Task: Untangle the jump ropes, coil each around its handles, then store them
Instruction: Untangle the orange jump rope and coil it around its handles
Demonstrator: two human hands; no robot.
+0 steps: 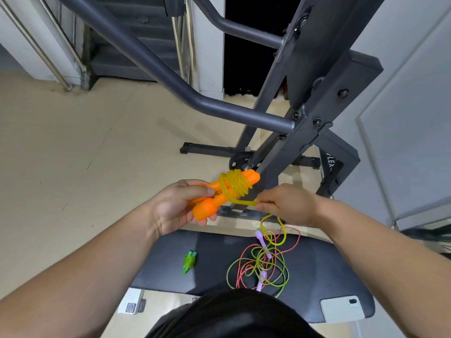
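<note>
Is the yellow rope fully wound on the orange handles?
Partly wound: yellow rope loops circle the orange handles, but a loose tail hangs from the right hand.

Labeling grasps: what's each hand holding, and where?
Left hand grips the paired orange handles at their lower ends; right hand pinches the yellow rope just past the coil.

One head-worn camera looks forward and down, close over the left hand (175,206) and right hand (285,206); bench (317,269) beneath, rack (305,132) beyond.

Beige floor (73,154), grey gym frame (305,106), black padded bench (219,259), stairs (136,45) behind.
</note>
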